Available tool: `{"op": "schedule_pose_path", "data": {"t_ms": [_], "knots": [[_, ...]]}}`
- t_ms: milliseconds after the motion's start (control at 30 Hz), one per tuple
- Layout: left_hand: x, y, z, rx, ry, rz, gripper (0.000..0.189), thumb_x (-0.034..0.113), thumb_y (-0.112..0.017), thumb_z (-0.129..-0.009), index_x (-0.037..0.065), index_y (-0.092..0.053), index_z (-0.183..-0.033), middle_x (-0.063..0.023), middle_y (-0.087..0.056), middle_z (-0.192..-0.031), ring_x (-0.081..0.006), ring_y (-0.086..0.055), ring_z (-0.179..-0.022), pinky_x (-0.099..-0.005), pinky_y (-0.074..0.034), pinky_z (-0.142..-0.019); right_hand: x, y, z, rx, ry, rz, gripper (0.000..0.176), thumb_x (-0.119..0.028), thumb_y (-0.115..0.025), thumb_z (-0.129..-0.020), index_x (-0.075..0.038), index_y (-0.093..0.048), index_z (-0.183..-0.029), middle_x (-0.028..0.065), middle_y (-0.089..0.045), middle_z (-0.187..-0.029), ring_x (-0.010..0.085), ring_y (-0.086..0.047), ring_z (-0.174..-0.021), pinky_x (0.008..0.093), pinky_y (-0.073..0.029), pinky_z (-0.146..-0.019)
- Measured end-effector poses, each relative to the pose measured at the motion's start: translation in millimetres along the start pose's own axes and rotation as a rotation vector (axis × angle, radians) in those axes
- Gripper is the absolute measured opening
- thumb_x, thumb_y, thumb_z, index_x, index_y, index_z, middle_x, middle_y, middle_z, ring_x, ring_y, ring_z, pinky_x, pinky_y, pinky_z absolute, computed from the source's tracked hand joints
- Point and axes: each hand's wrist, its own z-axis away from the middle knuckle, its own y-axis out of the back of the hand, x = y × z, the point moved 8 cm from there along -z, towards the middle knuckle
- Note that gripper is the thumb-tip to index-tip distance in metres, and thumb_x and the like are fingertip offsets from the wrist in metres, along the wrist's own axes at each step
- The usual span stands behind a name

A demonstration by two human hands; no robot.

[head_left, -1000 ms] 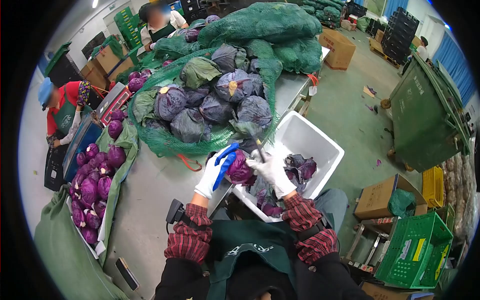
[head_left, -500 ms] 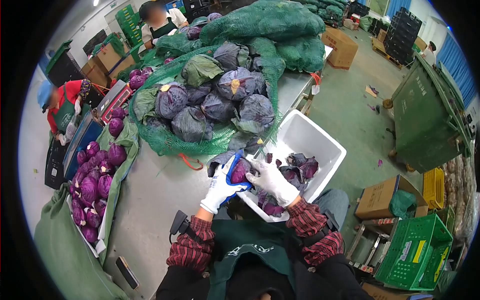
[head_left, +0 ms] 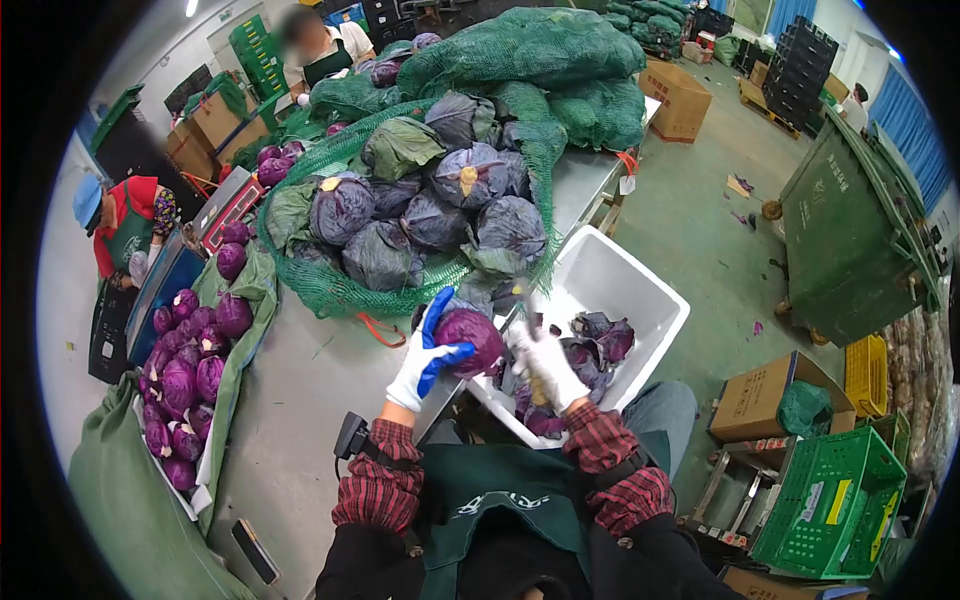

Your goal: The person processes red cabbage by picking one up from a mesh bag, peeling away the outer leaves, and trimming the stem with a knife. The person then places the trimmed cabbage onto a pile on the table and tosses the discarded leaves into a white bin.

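Note:
My left hand (head_left: 425, 360), in a white glove with blue palm, grips a peeled, glossy red cabbage (head_left: 470, 342) over the table's edge. To its right, my white-gloved right hand (head_left: 548, 365) is curled and smeared by motion. A thin grey streak sticks up from its fingers, and something yellowish shows below them; what it holds I cannot make out. Under both hands stands a white bin (head_left: 655, 310) with torn purple outer leaves (head_left: 605, 335) in it. Ahead, an opened green net sack (head_left: 340, 297) holds several unpeeled red cabbages (head_left: 383, 254).
Peeled cabbages (head_left: 178, 380) lie on green cloth at left. A phone-like object (head_left: 255, 550) rests on the metal table (head_left: 290, 440). Full net sacks (head_left: 520, 48) are stacked behind. Two co-workers stand at far left and back. A green wheeled bin (head_left: 850, 230) and green crate (head_left: 825, 505) are right.
The cabbage in my left hand has turned and moved slightly left, showing more bare purple surface. My right hand has come away from it. The co-worker at left has bent lower.

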Motion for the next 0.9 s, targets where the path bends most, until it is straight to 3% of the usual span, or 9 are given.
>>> {"op": "schedule_pose_path", "data": {"t_ms": [167, 267, 367, 433, 500, 633, 800, 833, 900], "knots": [[-11, -5, 10, 0.036, 0.056, 0.327, 0.070, 0.022, -0.066, -0.085, 0.015, -0.032, -0.146, -0.0089, -0.038, -0.143, -0.0230, -0.044, -0.126, -0.0407, -0.039, -0.106, -42, -31, 24, -0.093, 0.188, -0.171, 0.024, -0.022, -0.066, -0.089, -0.002, -0.058, -0.098, 0.0029, -0.061, -0.062, 0.0057, -0.051, -0.042, 0.0187, -0.038, -0.038], [-25, -29, 23, -0.041, 0.329, 1.170, 0.069, 0.055, -0.043, -0.090, 0.015, -0.031, -0.144, -0.0182, -0.036, -0.145, -0.0414, -0.045, -0.124, -0.0581, -0.044, -0.097, -73, -31, 41, -0.212, 0.253, -0.204, 0.019, -0.018, -0.065, -0.089, -0.001, -0.062, -0.098, 0.0016, -0.062, -0.067, 0.0049, -0.052, -0.044, 0.0182, -0.038, -0.039], [-23, -50, 34, -0.341, 0.322, 1.518, 0.071, 0.058, -0.040, -0.090, 0.014, -0.029, -0.145, -0.0191, -0.034, -0.146, -0.0445, -0.044, -0.124, -0.0557, -0.045, -0.098, -85, -25, 35, -0.086, 0.322, -0.194, 0.031, -0.020, -0.065, -0.089, -0.002, -0.059, -0.113, -0.0022, -0.057, -0.069, 0.0036, -0.051, -0.047, 0.0173, -0.040, -0.043], [-46, -48, 40, -0.147, 0.394, 1.534, 0.071, 0.057, -0.046, -0.089, 0.014, -0.032, -0.144, -0.0182, -0.037, -0.143, -0.0426, -0.044, -0.123, -0.0532, -0.048, -0.092, -65, -38, 32, -0.270, 0.157, 0.010, 0.045, -0.028, -0.066, -0.089, 0.000, -0.052, -0.122, -0.0023, -0.056, -0.067, 0.0044, -0.049, -0.047, 0.0186, -0.040, -0.041], [-51, -43, 40, -0.211, 0.243, 1.495, 0.075, 0.057, -0.047, -0.087, 0.010, -0.032, -0.144, -0.0207, -0.036, -0.143, -0.0427, -0.047, -0.120, -0.0529, -0.048, -0.093, -49, -52, 35, -0.370, -0.019, -0.170, 0.035, -0.032, -0.065, -0.090, -0.002, -0.058, -0.107, -0.0028, -0.055, -0.065, 0.0049, -0.049, -0.047, 0.0199, -0.039, -0.040], [-35, -54, 51, -0.144, 0.475, 1.680, 0.074, 0.057, -0.047, -0.087, 0.009, -0.033, -0.143, -0.0204, -0.042, -0.138, -0.0430, -0.047, -0.118, -0.0514, -0.045, -0.098, -61, -42, 35, -0.184, 0.129, -0.057, 0.015, -0.019, -0.065, -0.090, -0.004, -0.064, -0.089, -0.0031, -0.058, -0.069, 0.0043, -0.053, -0.057, 0.0199, -0.042, -0.051], [10, -53, 46, -0.092, 0.143, 1.195, 0.061, 0.040, -0.049, -0.093, 0.004, -0.034, -0.141, -0.0165, -0.042, -0.139, -0.0319, -0.044, -0.127, -0.0484, -0.037, -0.106, -88, -46, 53, -0.002, 0.637, 0.161, 0.029, -0.029, -0.062, -0.092, -0.001, -0.064, -0.095, -0.0018, -0.057, -0.065, 0.0067, -0.053, -0.049, 0.0211, -0.040, -0.045], [2, -46, 43, -0.094, 0.145, 1.197, 0.061, 0.040, -0.049, -0.093, 0.004, -0.034, -0.141, -0.0165, -0.042, -0.139, -0.0319, -0.044, -0.127, -0.0484, -0.037, -0.106, -90, -44, 54, 0.002, 0.636, 0.163, 0.029, -0.029, -0.062, -0.092, -0.001, -0.064, -0.095, -0.0018, -0.057, -0.065, 0.0067, -0.053, -0.049, 0.0211, -0.040, -0.045], [-11, 2, 37, 0.227, -0.145, 0.281, 0.063, 0.022, -0.060, -0.090, 0.006, -0.031, -0.144, -0.0135, -0.038, -0.143, -0.0291, -0.039, -0.131, -0.0432, -0.034, -0.109, -72, -43, 45, -0.069, 0.223, -0.042, 0.036, -0.036, -0.061, -0.092, -0.001, -0.063, -0.089, -0.0007, -0.055, -0.058, 0.0091, -0.051, -0.043, 0.0232, -0.039, -0.041]]}}
